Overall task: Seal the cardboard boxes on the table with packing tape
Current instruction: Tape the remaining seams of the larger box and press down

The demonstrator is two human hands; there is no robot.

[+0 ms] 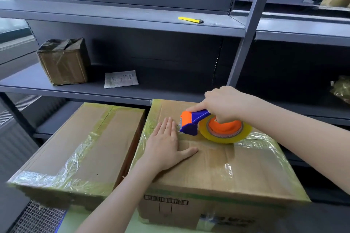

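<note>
Two cardboard boxes stand side by side in front of me. The right box has clear tape along its edges and across its top. My left hand lies flat on its lid, fingers straight, pressing down just left of the dispenser's blade. My right hand grips the blue and orange tape dispenser, which carries a yellowish tape roll and rests on the lid near the far edge. The left box is lower and has tape over its seam and edges.
Grey metal shelving rises right behind the boxes. A small taped parcel and a white flat packet sit on the middle shelf. A yellow utility knife lies on the upper shelf. Wrapped bundles show at the far right.
</note>
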